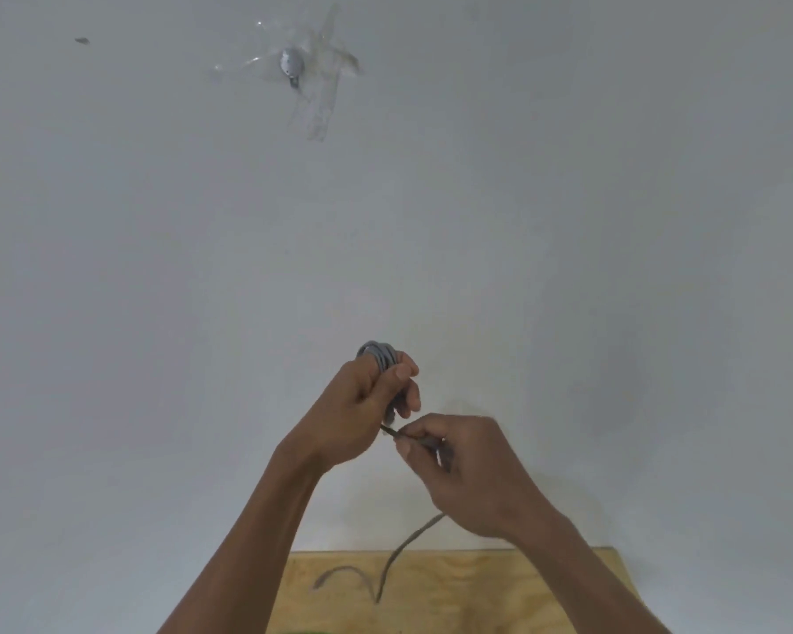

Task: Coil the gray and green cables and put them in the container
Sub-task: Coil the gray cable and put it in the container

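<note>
Gray cable (378,354), several loops of it, sits wound around the fingers of your left hand (355,404), held up in front of the white wall (156,267). Your left thumb and fingers are curled shut over the bundle, thumb pressed across the loops near the top. Just below and to the right, your right hand (465,469) pinches the loose run of the same cable between thumb and fingertips, the other fingers folded in. A short taut stretch of cable spans the small gap between the two hands.

From under your right hand the free tail drops down, curves left, and lands on the plywood board (500,583) at the bottom of the view. There it bends back in a low arch, its end lying flat on the wood to the left.

A sliver of green shows at the very bottom edge, too little to tell what it is.

High on the wall, a small gray metal piece (290,65) is fixed under crossed strips of clear tape (321,107). A dark speck (82,40) marks the wall farther left.
</note>
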### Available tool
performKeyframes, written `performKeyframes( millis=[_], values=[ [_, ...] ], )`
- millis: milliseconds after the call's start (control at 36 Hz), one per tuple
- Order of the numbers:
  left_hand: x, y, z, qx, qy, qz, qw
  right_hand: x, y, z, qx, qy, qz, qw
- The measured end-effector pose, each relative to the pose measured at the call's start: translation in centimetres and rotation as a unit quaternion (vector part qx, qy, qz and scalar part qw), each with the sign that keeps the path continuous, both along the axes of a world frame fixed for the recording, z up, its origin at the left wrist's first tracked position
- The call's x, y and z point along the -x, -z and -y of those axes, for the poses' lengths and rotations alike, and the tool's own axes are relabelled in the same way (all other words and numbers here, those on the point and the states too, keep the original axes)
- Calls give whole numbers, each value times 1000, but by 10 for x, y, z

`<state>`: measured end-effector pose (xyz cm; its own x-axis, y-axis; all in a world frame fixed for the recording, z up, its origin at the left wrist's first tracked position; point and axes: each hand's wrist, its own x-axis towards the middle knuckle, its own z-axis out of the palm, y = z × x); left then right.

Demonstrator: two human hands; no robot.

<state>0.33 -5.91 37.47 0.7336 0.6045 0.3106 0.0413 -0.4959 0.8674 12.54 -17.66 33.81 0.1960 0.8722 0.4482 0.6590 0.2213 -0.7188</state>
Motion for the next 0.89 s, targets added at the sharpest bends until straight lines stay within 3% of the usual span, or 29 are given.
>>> performKeyframes(
  millis=[194, 333, 472, 611, 778, 889],
  values=[
    [-1, 12, 22, 16, 56, -31, 998, -30, -55, -5, 30, -102, 8, 994],
    [2, 16, 31, 134, 84, -12, 987, -49, -69, -19, 19, -152, -102, 983],
    [1, 18, 42, 231, 136, 25, 963, -58, -61, -30, -10, -110, -150, 982],
    [-4, 12, 51, 276, 173, 83, 942, -55, -28, -38, -7, -138, -311, 940],
    [-13, 4, 51, 297, 208, 138, 922, -34, 5, -30, 45, -175, -397, 900],
    [-17, 0, 39, 339, 200, 169, 904, -15, 23, -19, 57, -111, -347, 930]
  ],
)
